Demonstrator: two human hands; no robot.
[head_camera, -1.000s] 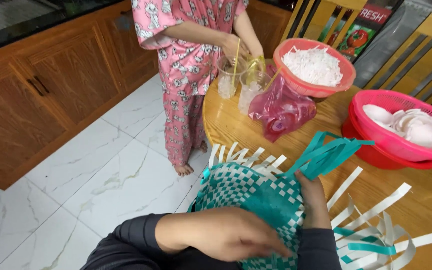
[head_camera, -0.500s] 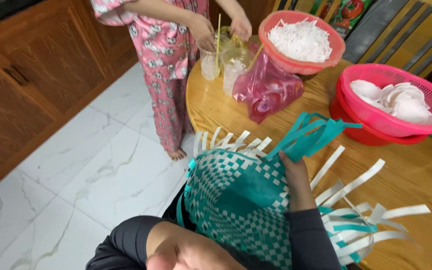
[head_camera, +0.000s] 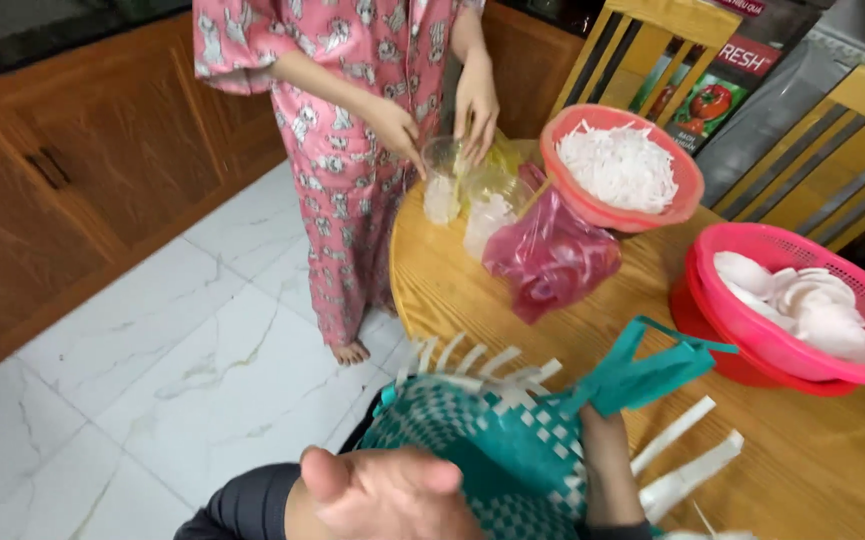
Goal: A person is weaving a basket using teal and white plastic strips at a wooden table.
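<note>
A half-woven piece of teal and white plastic strips (head_camera: 472, 440) lies at the near edge of the round wooden table (head_camera: 452, 290), with loose white strip ends (head_camera: 687, 455) sticking out. My right hand (head_camera: 604, 440) reaches up from under it and grips a bunch of teal strips (head_camera: 652, 372); its fingers are mostly hidden. My left hand (head_camera: 382, 495) hovers close to the camera over the piece's near edge, fingers curled and blurred. I cannot make out whether it holds anything.
Another person in pink patterned pyjamas (head_camera: 352, 120) stands at the far table edge, hands on clear plastic cups (head_camera: 447, 180). An orange colander of white shreds (head_camera: 620, 170), a pink bag (head_camera: 550, 255), a pink basket of white slices (head_camera: 802, 300), wooden chairs and a cabinet (head_camera: 72, 180) surround a white tiled floor.
The view has swung, so the table now sits further right. My left hand has slid off the woven piece toward the camera. My right hand still holds the teal strips.
</note>
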